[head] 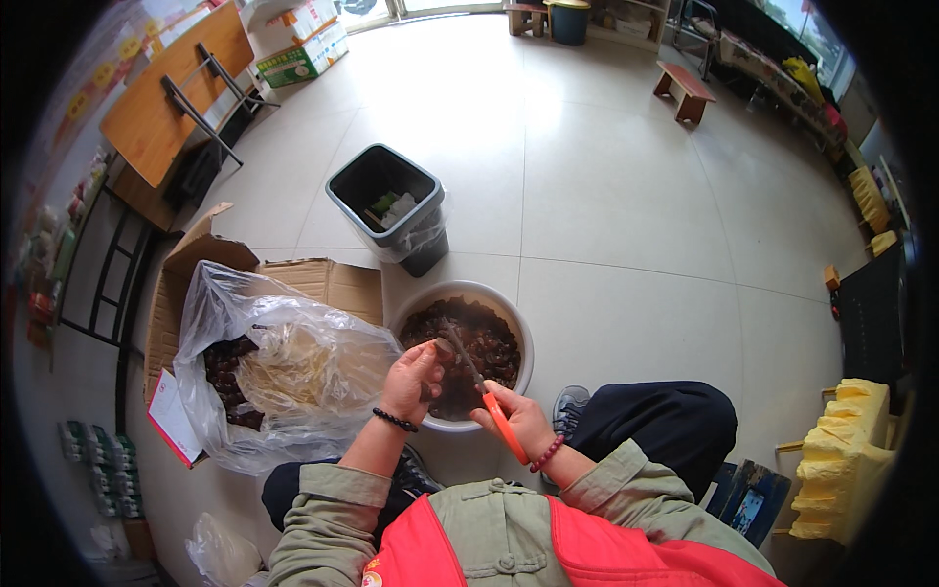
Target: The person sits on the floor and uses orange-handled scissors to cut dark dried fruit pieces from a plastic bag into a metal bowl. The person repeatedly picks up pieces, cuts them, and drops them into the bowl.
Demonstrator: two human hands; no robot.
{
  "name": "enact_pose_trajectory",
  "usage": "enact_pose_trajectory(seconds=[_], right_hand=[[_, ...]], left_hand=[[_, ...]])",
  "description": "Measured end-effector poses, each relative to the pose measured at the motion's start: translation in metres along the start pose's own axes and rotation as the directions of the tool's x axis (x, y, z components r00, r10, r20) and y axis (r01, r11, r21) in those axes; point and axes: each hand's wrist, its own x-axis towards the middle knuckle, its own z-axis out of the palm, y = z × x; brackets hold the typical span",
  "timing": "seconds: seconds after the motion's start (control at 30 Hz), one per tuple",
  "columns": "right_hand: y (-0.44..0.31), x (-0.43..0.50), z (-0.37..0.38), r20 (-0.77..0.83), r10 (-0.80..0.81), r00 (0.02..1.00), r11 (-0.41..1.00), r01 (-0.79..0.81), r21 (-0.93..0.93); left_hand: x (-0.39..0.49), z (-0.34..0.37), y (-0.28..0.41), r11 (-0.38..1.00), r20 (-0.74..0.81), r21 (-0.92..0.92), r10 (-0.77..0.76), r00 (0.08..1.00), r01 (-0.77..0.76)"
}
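My left hand (416, 381) pinches a small dark brown piece (444, 348) between thumb and fingers, over a round pale basin (524, 323). The basin holds many dark reddish-brown pieces (484, 323); what they are, I cannot tell. My right hand (521, 422) is around the orange handle of a pair of scissors (502, 425), whose blades point up and left beside the held piece. On the left, a clear plastic bag (315, 374) lies in an opened cardboard box (293, 275), with more dark pieces (231, 378) in the bag.
A grey bin (418, 242) with a liner stands just beyond the basin. A folding table (183, 88) leans at the upper left, and a low wooden stool (684, 92) stands at the upper right. A phone (746, 512) lies on a dark blue surface at the lower right.
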Motion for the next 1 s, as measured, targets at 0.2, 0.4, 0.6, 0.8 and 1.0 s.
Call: enact_pose_trajectory(seconds=[0.2, 0.4, 0.6, 0.8, 1.0], right_hand=[[0.001, 0.004, -0.006, 0.063, -0.070, 0.996, 0.971, 0.082, -0.223], [-0.010, 0.004, -0.011, 0.093, -0.117, 0.989, 0.920, 0.143, -0.365], [-0.015, 0.003, -0.011, 0.101, -0.108, 0.989, 0.905, 0.140, -0.401], [-0.020, 0.001, -0.013, 0.141, -0.066, 0.988, 0.912, 0.117, -0.393], [-0.023, -0.001, -0.012, 0.130, -0.092, 0.987, 0.898, 0.138, -0.418]], left_hand=[[0.000, 0.002, 0.006, 0.998, 0.011, -0.056, 0.009, 1.000, -0.009], [-0.001, 0.003, 0.006, 0.999, -0.001, -0.034, -0.014, 1.000, 0.014], [-0.003, 0.004, 0.005, 0.999, -0.074, -0.019, -0.034, 0.997, 0.033], [-0.003, 0.003, 0.006, 0.998, -0.122, -0.035, -0.051, 0.991, 0.047], [-0.003, 0.004, 0.003, 0.998, -0.151, -0.040, -0.062, 0.987, 0.057]])
